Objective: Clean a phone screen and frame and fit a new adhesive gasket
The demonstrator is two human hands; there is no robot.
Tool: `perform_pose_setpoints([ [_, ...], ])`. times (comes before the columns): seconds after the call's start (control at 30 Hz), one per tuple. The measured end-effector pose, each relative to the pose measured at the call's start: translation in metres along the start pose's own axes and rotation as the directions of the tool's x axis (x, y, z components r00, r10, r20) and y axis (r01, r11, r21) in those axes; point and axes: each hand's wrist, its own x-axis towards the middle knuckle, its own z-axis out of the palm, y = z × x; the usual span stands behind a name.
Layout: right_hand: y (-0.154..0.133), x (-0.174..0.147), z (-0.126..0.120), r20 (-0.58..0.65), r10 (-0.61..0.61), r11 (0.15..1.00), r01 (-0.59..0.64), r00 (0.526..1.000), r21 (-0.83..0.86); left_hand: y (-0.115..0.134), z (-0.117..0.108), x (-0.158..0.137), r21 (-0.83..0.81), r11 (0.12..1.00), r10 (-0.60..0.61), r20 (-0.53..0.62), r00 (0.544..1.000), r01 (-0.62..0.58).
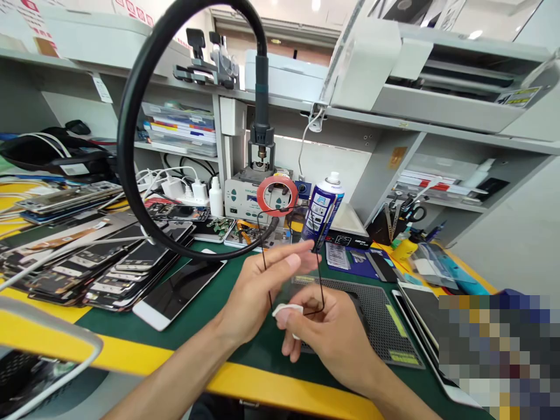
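At the far left a heap of flat, glossy phone screens and bare metal frames (100, 256) lies fanned out on the tabletop (210, 303), whose green mat has a yellow edge. Beside the heap a single white-bordered phone (175, 294) lies face up with its dark glass showing. A thick, smooth black hose (126, 116) arcs in a wide loop above them and runs up to a boxy grey hot-air station (247, 195) at the back, where a ring of red tape (277, 195) stands on edge against it. Next to the ring stands an upright blue and white spray can (322, 207). In front of these, above the mat, the left hand (258, 291) has its thumb and forefinger pressed together on the left side of a thin black rectangular frame (321, 262), a wiry outline that stands upright. Just right of it and lower, the right hand (328, 332) pinches the frame's lower edge together with a small white rounded pick (286, 311). The frame thus spans between both hands, over a dark, finely meshed work pad (380, 326) lying flat beneath them. Further right lie scissors and tweezers (406, 213) on a shelf.
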Motion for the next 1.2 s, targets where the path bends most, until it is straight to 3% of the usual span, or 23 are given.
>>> perform_pose_setpoints([
  [0.07,0.0,0.0,0.001,0.042,0.012,1.0,-0.013,0.999,0.017,0.001,0.006,0.003,-0.199,0.977,-0.06,0.087,0.994,0.076],
  [0.13,0.001,0.002,0.002,0.001,0.022,1.0,-0.022,1.0,0.015,-0.001,0.012,0.006,-0.279,0.953,-0.088,0.111,0.99,0.116],
  [0.37,0.003,0.005,0.006,-0.215,0.008,0.998,-0.022,0.976,-0.065,-0.01,0.013,0.008,-0.36,0.93,-0.08,-0.007,0.997,0.072],
  [0.7,0.012,0.0,0.004,-0.274,-0.096,0.99,0.063,0.957,-0.127,-0.006,0.01,0.01,-0.415,0.906,-0.122,-0.06,0.991,0.087],
  [0.8,0.019,0.0,0.004,-0.385,-0.21,0.966,0.131,0.899,-0.223,-0.004,0.01,0.009,-0.455,0.887,-0.125,-0.077,0.989,0.076],
  [0.87,0.022,-0.001,0.002,-0.412,-0.423,0.874,0.243,0.807,-0.422,-0.002,0.01,0.009,-0.492,0.866,-0.141,-0.074,0.987,0.086],
  [0.9,0.023,-0.001,0.0,-0.362,-0.549,0.778,0.302,0.753,-0.551,-0.002,0.01,0.008,-0.508,0.856,-0.151,-0.066,0.986,0.097],
  [0.97,0.023,-0.001,-0.002,-0.165,-0.738,0.526,0.404,0.655,-0.748,-0.001,0.01,0.008,-0.53,0.839,-0.164,-0.037,0.986,0.12],
  [1.03,0.022,-0.001,-0.004,0.004,-0.802,0.35,0.476,0.597,-0.806,0.0,0.009,0.007,-0.541,0.83,-0.171,-0.01,0.985,0.138],
  [1.1,0.02,0.0,-0.005,0.056,-0.821,0.304,0.517,0.568,-0.8,0.0,0.009,0.006,-0.545,0.825,-0.174,0.007,0.985,0.15],
  [1.2,0.018,0.002,-0.006,0.041,-0.833,0.298,0.51,0.551,-0.807,0.0,0.008,0.005,-0.538,0.829,-0.166,0.02,0.986,0.15],
])
